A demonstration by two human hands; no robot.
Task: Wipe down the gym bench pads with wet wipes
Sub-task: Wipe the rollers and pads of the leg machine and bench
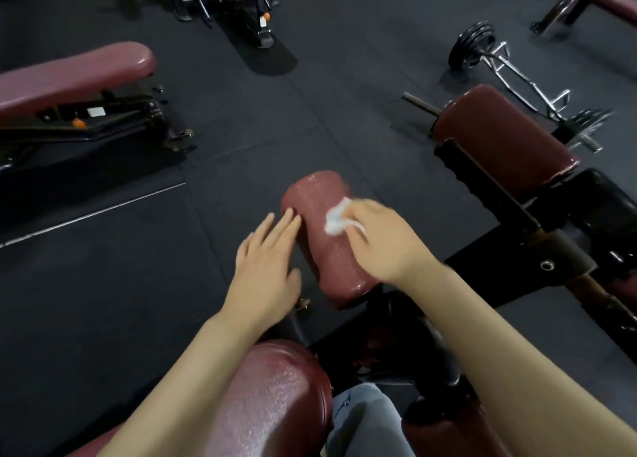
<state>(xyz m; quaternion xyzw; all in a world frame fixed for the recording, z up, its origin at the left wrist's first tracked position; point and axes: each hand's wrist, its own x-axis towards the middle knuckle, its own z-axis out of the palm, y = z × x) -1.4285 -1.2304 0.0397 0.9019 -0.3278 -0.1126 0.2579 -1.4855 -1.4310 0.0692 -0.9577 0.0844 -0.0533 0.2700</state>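
A maroon roller pad [320,250] of a gym machine lies in the middle of the view, its surface glistening wet. My right hand [386,239] holds a crumpled white wet wipe [336,220] against the top of this pad; the hand is blurred. My left hand [267,267] rests with straight fingers on the pad's left side, fingertips touching it. A second maroon pad [275,398] sits below, near me, between my forearms. A third maroon roller pad [499,139] stands to the right.
An adjustable bench [69,74] with a maroon pad stands at the left on the dark rubber floor [103,284]. A barbell with black plates [472,46] lies at the upper right. The machine's black frame [517,250] runs along the right. More benches stand at the top.
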